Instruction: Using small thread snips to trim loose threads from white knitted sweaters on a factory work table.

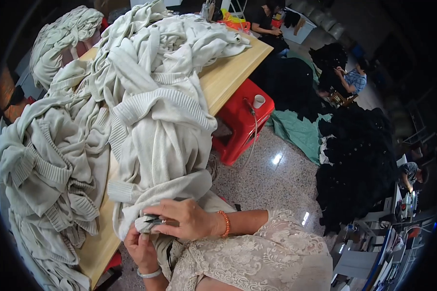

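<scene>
My right hand, an orange bead bracelet at its wrist, is closed round small dark thread snips. Their blades lie against a bunched edge of an off-white knit sweater. Just below, my left hand pinches that edge between thumb and fingers; a pale bangle circles its wrist. The sweater stretches from my hands up onto the table, with ribbed bands and a sleeve folded over it. My fingers partly cover the snips and the pinched spot.
More off-white knitwear heaps over the light wooden table. Beside it stands a red plastic stool with a white cup and a cable. Dark garments and green cloth pile on the speckled floor. Several people sit farther off.
</scene>
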Demonstrator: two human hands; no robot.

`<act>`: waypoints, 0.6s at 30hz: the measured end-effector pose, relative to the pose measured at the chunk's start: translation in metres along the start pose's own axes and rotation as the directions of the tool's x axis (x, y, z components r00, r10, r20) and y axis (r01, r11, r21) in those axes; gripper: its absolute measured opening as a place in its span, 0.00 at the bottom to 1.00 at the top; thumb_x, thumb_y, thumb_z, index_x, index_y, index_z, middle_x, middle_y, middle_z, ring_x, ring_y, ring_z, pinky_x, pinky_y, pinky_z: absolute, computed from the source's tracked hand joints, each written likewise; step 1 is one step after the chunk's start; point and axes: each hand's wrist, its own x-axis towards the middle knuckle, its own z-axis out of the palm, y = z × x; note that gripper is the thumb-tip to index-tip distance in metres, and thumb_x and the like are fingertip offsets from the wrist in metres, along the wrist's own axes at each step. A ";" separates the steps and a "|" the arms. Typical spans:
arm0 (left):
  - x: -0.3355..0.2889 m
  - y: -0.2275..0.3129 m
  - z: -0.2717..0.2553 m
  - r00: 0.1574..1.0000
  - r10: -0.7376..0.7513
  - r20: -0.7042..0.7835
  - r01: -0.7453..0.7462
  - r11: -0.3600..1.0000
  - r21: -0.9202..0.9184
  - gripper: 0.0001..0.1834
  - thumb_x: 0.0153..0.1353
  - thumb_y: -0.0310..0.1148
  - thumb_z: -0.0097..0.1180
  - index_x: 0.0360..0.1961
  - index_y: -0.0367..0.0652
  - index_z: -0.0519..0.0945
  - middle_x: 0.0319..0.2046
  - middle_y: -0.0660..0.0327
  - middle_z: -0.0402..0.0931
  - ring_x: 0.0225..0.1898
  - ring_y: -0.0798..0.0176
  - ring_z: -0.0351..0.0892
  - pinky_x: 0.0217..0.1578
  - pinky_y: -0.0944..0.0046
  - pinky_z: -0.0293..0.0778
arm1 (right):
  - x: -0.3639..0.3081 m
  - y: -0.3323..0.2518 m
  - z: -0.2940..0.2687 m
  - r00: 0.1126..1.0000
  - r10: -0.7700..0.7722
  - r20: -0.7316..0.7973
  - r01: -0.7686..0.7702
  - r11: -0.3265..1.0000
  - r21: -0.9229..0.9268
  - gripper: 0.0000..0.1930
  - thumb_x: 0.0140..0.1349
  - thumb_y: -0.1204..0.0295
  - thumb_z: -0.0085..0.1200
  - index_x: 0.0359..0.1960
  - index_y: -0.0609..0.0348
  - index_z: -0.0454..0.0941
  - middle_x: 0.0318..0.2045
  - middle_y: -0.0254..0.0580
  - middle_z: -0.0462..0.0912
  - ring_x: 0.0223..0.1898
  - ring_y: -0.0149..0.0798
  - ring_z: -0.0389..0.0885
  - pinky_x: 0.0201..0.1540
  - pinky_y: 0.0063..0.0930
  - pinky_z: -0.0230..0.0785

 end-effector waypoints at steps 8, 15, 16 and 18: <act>0.016 0.010 0.035 0.988 -0.139 -0.060 0.144 0.986 0.083 0.05 0.58 0.22 0.56 0.36 0.35 0.79 0.33 0.66 0.75 0.35 0.74 0.71 0.38 0.73 0.67 | 0.008 0.015 -0.001 0.997 -0.077 -0.012 0.076 0.992 -0.099 0.23 0.43 0.81 0.65 0.45 0.60 0.77 0.34 0.47 0.78 0.32 0.44 0.80 0.33 0.30 0.74; 0.010 0.000 0.041 0.994 -0.060 -0.091 0.063 0.998 0.027 0.05 0.60 0.23 0.57 0.37 0.34 0.77 0.36 0.66 0.72 0.36 0.75 0.69 0.38 0.76 0.67 | 0.007 0.019 0.000 0.991 0.088 0.101 -0.095 0.993 0.070 0.17 0.54 0.82 0.55 0.48 0.66 0.77 0.31 0.43 0.76 0.28 0.32 0.75 0.31 0.20 0.66; 0.010 -0.002 0.042 0.996 -0.048 -0.081 0.048 0.999 0.000 0.05 0.60 0.23 0.57 0.37 0.34 0.77 0.36 0.66 0.72 0.36 0.75 0.70 0.38 0.76 0.67 | 0.007 0.020 0.000 0.988 0.111 0.103 -0.121 0.989 0.091 0.15 0.56 0.83 0.53 0.47 0.66 0.77 0.31 0.42 0.76 0.29 0.30 0.74 0.31 0.19 0.65; 0.009 -0.003 0.044 0.996 -0.037 -0.087 0.036 0.999 -0.009 0.05 0.60 0.23 0.56 0.37 0.34 0.77 0.36 0.65 0.72 0.36 0.75 0.70 0.38 0.76 0.67 | 0.005 0.024 0.003 0.986 0.140 0.093 -0.152 0.979 0.138 0.15 0.55 0.82 0.53 0.47 0.66 0.77 0.31 0.44 0.77 0.29 0.35 0.76 0.33 0.22 0.67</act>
